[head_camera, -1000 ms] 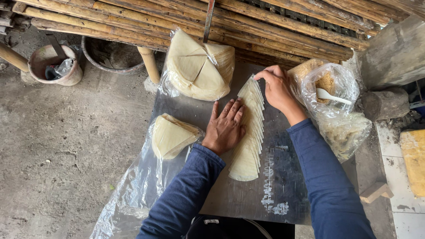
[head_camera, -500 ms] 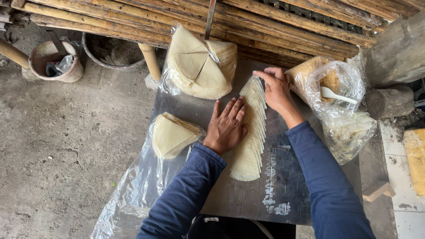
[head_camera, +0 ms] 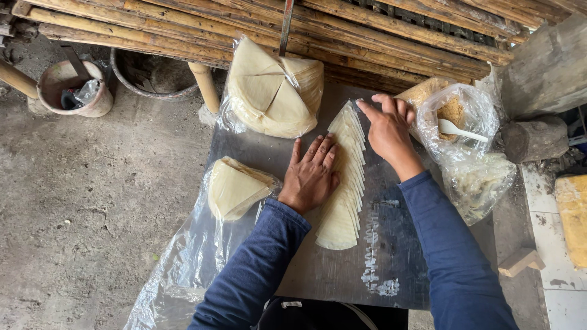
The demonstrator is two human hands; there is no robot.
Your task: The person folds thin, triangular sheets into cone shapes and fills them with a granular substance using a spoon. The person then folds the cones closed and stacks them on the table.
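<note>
while the fanned row of pale wrapper wedges (head_camera: 343, 183) lies along the grey counter (head_camera: 391, 256), it is pinned flat by the left hand (head_camera: 313, 177), whose fingers (head_camera: 318, 150) are spread and pressed on its near side, seemingly so the sheets cannot slide. at the far tip, the right hand (head_camera: 388, 128) is set with fingers loosely curled together, the forefinger touching the top wedge. bagged wrapper stacks (head_camera: 272, 88) and a bag of filling with a white spoon (head_camera: 458, 129) are kept close by.
</note>
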